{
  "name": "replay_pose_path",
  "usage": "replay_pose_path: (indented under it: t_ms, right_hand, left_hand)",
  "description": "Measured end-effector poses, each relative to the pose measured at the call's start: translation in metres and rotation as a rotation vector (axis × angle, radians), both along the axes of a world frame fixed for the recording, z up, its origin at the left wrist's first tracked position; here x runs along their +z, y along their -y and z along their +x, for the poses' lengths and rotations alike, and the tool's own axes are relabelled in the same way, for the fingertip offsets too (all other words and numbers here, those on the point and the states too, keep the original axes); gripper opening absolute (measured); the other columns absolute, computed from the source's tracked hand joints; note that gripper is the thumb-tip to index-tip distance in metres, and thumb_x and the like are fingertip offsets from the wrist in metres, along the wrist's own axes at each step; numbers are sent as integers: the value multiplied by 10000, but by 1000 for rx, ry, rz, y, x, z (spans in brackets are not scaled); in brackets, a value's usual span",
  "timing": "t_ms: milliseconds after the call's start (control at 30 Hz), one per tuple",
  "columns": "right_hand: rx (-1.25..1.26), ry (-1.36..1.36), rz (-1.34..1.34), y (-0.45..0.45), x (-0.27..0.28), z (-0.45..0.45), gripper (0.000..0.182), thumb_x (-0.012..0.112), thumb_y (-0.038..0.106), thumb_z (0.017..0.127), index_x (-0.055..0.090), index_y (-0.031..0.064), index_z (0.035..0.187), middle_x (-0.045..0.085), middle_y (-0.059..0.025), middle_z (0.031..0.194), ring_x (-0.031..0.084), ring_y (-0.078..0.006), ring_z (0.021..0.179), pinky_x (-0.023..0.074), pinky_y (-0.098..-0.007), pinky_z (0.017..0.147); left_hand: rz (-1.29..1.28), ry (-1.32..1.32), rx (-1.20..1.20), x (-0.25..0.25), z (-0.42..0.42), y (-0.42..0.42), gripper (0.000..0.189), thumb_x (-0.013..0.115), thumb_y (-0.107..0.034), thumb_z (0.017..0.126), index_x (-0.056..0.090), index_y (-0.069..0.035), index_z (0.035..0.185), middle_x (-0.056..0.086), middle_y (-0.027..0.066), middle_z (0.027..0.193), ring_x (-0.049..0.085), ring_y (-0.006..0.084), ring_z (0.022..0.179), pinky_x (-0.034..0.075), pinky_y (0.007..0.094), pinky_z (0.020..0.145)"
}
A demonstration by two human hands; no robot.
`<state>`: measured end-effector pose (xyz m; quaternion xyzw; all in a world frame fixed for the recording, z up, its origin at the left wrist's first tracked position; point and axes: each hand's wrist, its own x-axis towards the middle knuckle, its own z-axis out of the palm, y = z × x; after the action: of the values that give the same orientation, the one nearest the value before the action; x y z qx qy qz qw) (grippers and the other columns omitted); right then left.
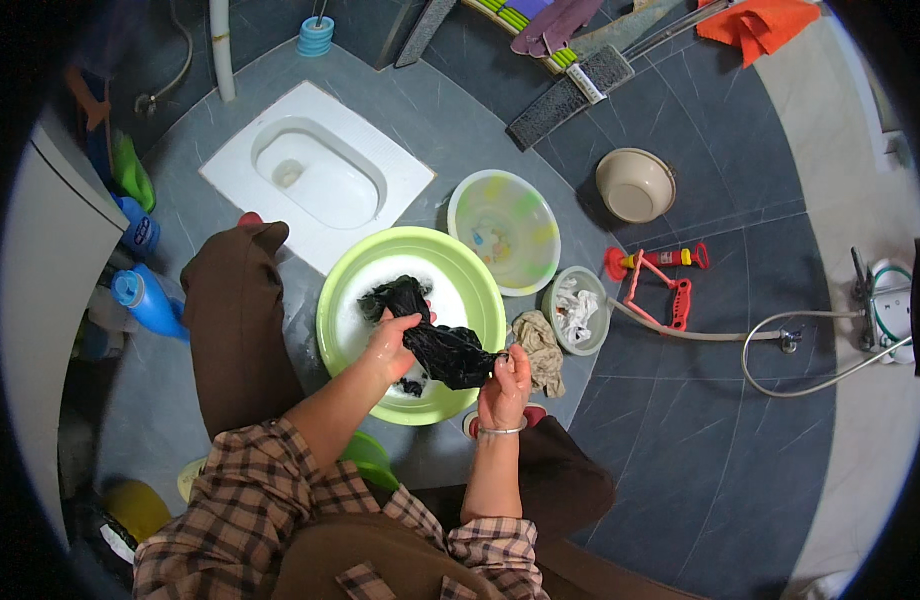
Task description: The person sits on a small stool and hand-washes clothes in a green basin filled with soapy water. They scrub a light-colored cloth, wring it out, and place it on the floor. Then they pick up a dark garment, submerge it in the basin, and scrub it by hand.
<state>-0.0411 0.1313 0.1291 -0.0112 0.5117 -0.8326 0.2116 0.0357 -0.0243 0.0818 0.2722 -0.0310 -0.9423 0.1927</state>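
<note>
Soapy water with white suds fills part of a green plastic basin (486, 270) on the floor before me. A wet black cloth garment (448, 352) stretches between my two hands above the basin, its far end lying on the suds. My left hand (392, 345) grips the middle of the garment. At the basin's right edge, my right hand (505, 379), with a silver bangle at the wrist, pinches the garment's other end. Some dark cloth also shows in the suds under the garment.
A squat toilet (317, 161) lies beyond the basin. To the right are a translucent basin (505, 225), a small tub of white cloths (602, 330), a crumpled beige cloth (538, 349) and a wall-side shower hose (700, 335). Blue bottles (156, 304) stand at left.
</note>
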Motion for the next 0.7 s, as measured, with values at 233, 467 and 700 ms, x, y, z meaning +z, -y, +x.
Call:
replay_pose_path:
  t_ms: [233,467,700]
  right_hand:
    - [131,157,341,-7,-15,19,349,550,99,795,487,68,1136,510,-14,1023,494,-141,887,419,-320,783]
    - [259,351,-109,26,-37,29,527,524,167,849,303,142,1326,444,-100,1214,485,-196,1051,454,-365,829]
    - [169,-148,393,30,-89,-39,274,582,1,771,578,30,1043,597,-76,939,563,-148,814,455,-262,739]
  left_hand:
    - [199,-220,58,14,-3,5,392,448,-22,705,454,19,1094,539,134,1052,522,281,1020,392,477,913]
    - [205,-52,-44,21,-6,1,376,438,-60,675,499,35,1034,572,134,955,541,264,949,407,420,896]
    - [-69,400,-190,-87,6,-13,202,483,-39,727,510,-34,927,540,81,873,537,245,850,441,405,803]
